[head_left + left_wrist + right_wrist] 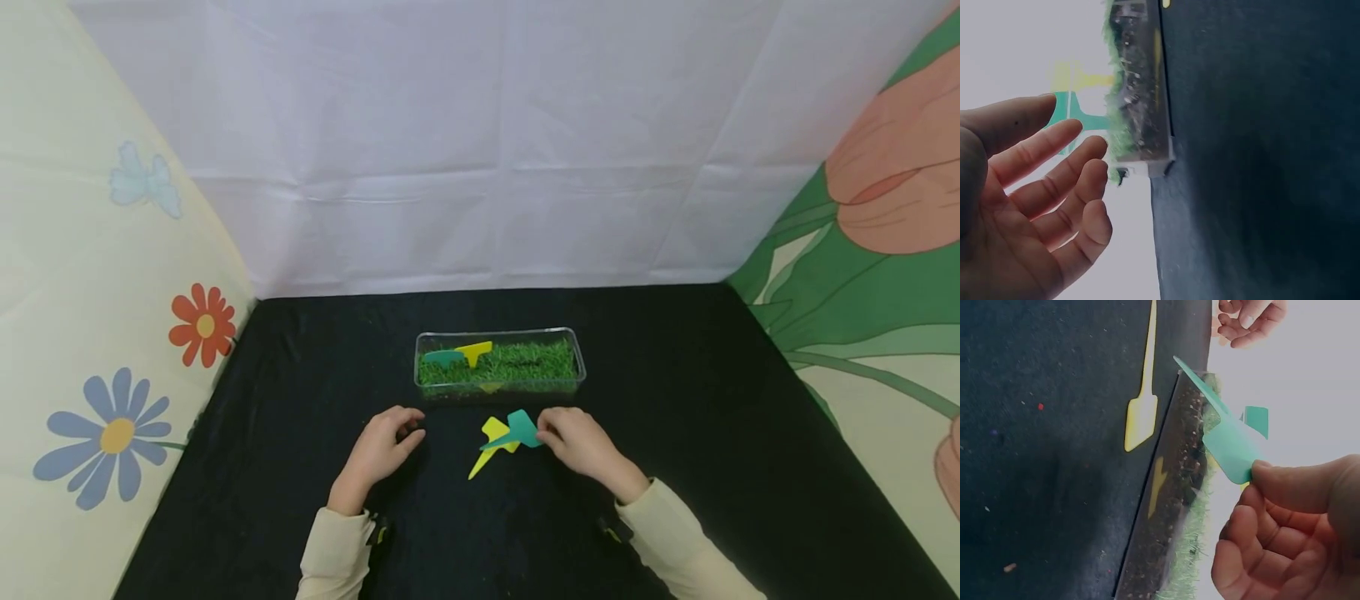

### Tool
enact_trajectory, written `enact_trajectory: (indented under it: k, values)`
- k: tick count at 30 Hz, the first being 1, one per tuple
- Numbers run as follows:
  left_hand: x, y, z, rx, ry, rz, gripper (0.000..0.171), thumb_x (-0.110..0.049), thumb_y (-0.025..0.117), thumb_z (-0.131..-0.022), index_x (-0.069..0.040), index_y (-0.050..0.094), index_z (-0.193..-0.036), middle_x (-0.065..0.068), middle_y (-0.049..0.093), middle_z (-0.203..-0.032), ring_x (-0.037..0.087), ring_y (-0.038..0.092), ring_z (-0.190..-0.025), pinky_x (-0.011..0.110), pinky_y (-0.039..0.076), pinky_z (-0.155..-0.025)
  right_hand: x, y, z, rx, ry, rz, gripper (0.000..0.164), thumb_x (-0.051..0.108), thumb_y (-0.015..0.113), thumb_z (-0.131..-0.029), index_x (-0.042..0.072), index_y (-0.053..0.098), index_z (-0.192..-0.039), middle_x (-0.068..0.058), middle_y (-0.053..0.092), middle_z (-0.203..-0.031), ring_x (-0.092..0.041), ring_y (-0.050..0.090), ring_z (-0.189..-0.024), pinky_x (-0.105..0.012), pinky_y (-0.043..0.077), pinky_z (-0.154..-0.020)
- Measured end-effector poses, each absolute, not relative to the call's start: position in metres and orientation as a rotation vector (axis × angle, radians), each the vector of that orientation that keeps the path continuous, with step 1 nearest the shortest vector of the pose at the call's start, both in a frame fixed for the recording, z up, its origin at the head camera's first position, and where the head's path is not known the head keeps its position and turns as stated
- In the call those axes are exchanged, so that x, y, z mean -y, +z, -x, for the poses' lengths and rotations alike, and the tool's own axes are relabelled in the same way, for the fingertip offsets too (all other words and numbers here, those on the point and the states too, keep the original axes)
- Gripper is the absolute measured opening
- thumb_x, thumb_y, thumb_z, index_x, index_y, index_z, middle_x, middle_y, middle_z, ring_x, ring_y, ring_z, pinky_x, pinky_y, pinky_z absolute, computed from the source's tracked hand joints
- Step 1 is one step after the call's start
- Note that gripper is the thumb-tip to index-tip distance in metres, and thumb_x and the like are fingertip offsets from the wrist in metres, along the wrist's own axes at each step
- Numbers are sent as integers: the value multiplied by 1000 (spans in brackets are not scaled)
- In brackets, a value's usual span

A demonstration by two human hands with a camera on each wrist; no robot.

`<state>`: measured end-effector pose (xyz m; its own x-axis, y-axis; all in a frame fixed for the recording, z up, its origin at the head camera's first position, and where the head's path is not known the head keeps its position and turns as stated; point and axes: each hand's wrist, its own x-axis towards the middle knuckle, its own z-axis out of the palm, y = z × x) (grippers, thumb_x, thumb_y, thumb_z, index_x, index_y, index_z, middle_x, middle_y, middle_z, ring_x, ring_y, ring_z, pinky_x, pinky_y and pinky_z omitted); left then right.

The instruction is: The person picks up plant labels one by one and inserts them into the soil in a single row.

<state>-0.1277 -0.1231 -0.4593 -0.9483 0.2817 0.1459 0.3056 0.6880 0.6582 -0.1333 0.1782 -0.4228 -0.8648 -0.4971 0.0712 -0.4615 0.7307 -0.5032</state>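
Observation:
Between thumb and forefinger, my right hand (581,442) pinches a green plant label (1229,447) by its broad end, its pointed tip aimed left. Below it, a yellow plant label (1142,422) lies on the black cloth, partly covered by the green one in the head view. My left hand (386,446) hovers left of the labels, fingers loosely bent and holding nothing. Behind the hands stands a clear plastic box (573,387) of soil and grass (532,358). A teal T-shaped label (444,357) and a yellow T-shaped label (474,352) stand in its left part.
Black cloth (315,358) covers the table. A white sheet (495,167) hangs behind it. Flower-printed panels rise at both sides, the left panel (90,292) with daisies and the right panel (862,292) with large tulips.

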Motion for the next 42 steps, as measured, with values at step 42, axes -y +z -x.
enact_trajectory:
  k: [42]
  values:
    - [20,-428,166,2617,-1059,1178,8,-8,60,-87,-6,65,-93,2,62,-84,12,54,-74,23,45,-68,-170,-401,137,-2976,-632,866,14,4,67,-80,11,58,-72,6,50,-66,-5,43,-55,-23,38,-51]
